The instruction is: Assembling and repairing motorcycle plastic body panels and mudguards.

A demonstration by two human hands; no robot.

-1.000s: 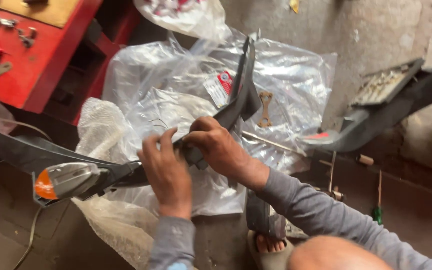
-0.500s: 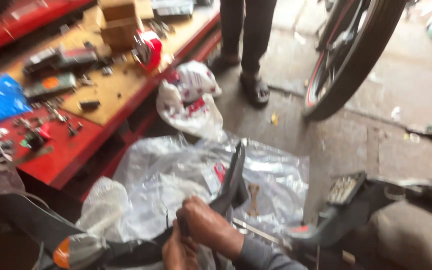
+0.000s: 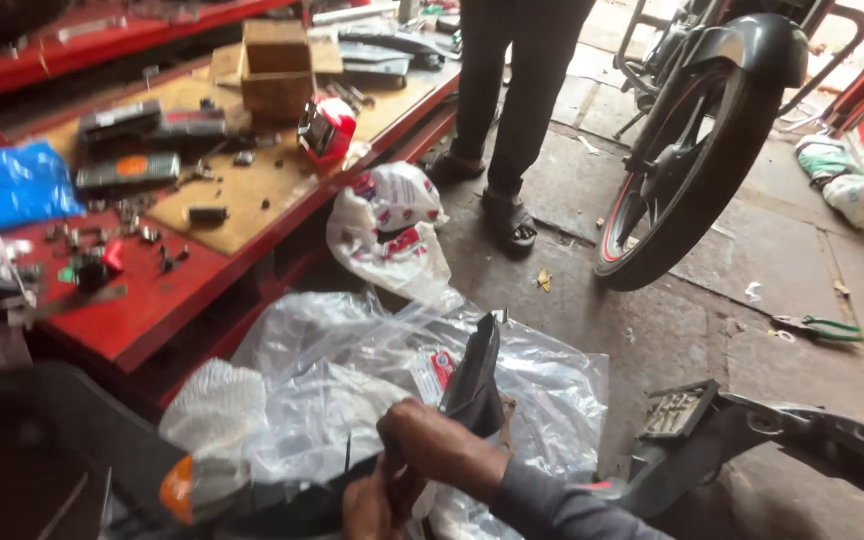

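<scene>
Stone floor [image 3: 692, 330] under my right hand [image 3: 437, 450], clamped on black panel [image 3: 477, 385]; left hand [image 3: 370, 505] grips it too. Plastic bags [image 3: 352, 370] crowd behind; red bench [image 3: 152, 290] further left.

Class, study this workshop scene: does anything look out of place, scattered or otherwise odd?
Yes. Green-handled pliers lie on the stone floor, away from the red workbench. Small screws and bits are scattered across the bench. Crumpled clear plastic wrapping spreads over the floor under the black panel that the right hand grips.
</scene>
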